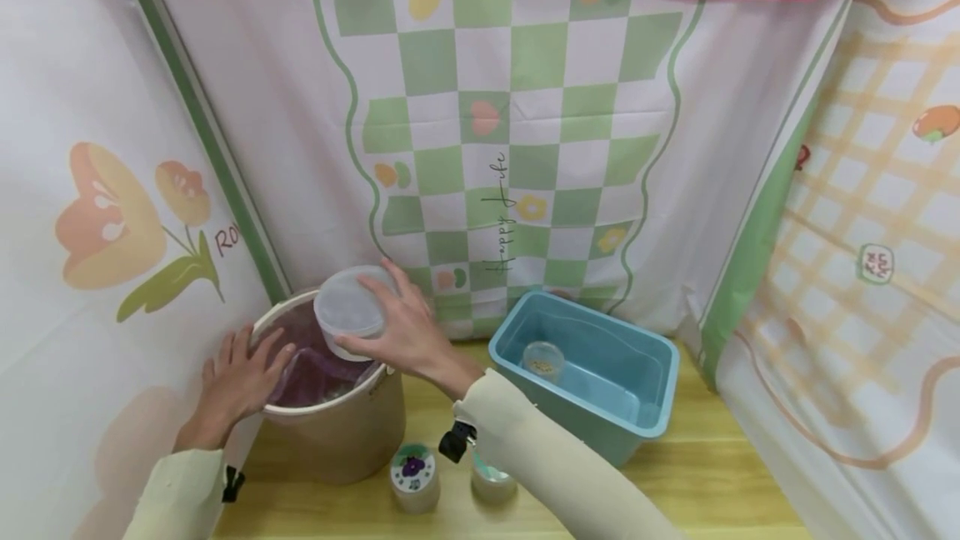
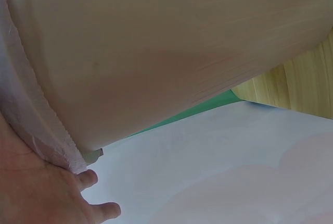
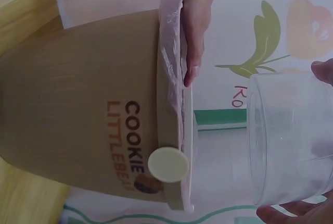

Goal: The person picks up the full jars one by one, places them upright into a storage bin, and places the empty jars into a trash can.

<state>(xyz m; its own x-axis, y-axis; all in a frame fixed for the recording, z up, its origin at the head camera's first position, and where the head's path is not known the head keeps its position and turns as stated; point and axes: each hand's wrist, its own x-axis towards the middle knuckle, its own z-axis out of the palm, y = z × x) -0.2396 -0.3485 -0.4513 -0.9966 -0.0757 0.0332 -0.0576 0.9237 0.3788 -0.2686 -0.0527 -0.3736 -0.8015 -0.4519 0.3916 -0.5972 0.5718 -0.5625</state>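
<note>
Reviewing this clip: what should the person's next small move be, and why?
Probably lower the clear container toward the brown bin: the right hand grips it over the opening, the right wrist view shows a gap between it and the rim, and the left hand rests at the rim.

Long, pale cream sleeves (image 1: 558, 461), plain fabric, small black wrist straps (image 1: 454, 443) on both sides, bare hands (image 1: 412, 332)
</note>
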